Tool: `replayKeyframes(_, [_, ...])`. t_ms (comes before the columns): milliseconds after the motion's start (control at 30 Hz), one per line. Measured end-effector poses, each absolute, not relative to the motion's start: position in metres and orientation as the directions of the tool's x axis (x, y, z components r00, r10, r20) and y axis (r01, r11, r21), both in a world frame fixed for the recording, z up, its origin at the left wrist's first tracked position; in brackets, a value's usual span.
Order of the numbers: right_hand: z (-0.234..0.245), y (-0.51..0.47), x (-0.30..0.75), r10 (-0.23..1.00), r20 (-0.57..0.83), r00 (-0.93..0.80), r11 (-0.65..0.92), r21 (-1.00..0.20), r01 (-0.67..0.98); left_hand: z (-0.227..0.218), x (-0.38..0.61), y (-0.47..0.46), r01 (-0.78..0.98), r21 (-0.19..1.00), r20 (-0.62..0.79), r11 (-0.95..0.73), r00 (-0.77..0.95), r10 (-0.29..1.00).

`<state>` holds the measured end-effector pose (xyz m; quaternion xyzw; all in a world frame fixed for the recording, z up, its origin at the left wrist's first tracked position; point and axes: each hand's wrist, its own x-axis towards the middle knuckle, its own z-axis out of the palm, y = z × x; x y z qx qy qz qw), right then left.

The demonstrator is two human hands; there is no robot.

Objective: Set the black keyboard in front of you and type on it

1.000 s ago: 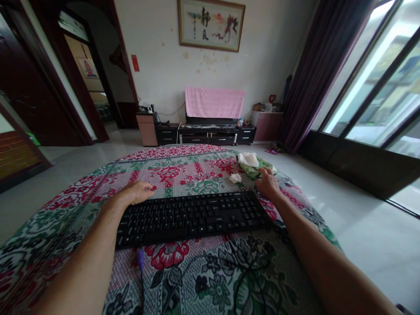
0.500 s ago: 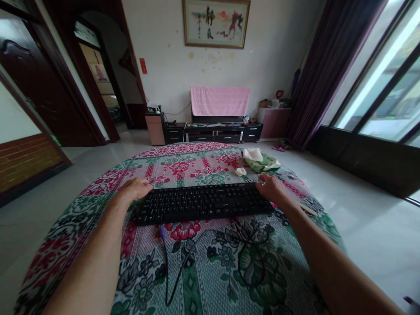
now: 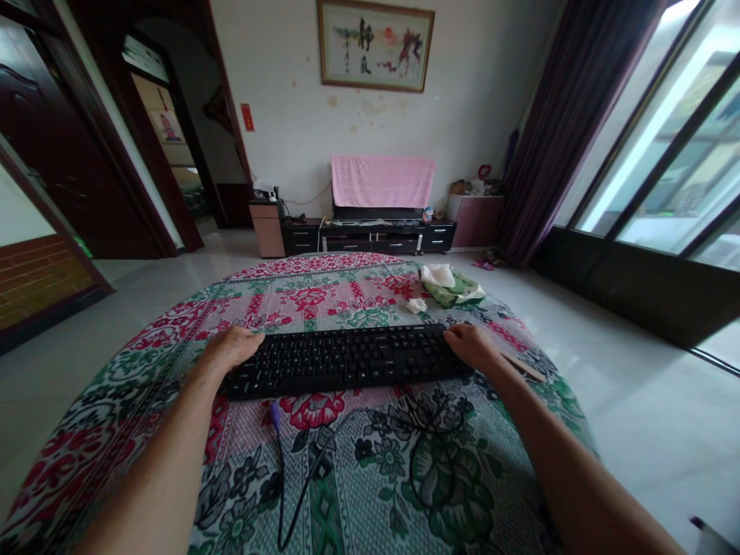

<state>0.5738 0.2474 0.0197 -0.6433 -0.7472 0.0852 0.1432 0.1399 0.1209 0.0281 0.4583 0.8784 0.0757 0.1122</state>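
A black keyboard lies across the flower-patterned tablecloth, its keys facing up. My left hand grips its left end, with the thumb over the top corner. At the opposite end my right hand is closed on the upper right corner; the fingers underneath are hidden. A thin black cable with a purple plug runs over the cloth on the near side of the keyboard.
Beyond the keyboard's right half lie a green tissue packet and a crumpled white tissue. A thin light-brown strip rests right of my right hand. A low TV cabinet stands past the table.
My right hand has its fingers closer in on the keyboard's corner. The whole view has shifted slightly, with the room appearing a little further left. The keyboard stays on the cloth between both hands.
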Motion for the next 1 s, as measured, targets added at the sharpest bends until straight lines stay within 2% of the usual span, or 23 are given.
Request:
replayKeyframes(233, [0.014, 0.251, 0.573, 0.981, 0.149, -0.121, 0.16, -0.286, 0.945, 0.019, 0.135, 0.127, 0.8, 0.179, -0.033, 0.573, -0.577, 0.816])
replayKeyframes(667, [0.007, 0.257, 0.574, 0.978, 0.188, -0.086, 0.143, -0.311, 0.94, 0.015, 0.133, 0.127, 0.796, 0.191, -0.047, 0.574, -0.576, 0.816])
replayKeyframes(1000, [0.008, 0.256, 0.573, 0.978, 0.204, -0.046, 0.114, -0.337, 0.935, 0.015, 0.135, 0.128, 0.743, 0.279, -0.064, 0.608, -0.618, 0.784])
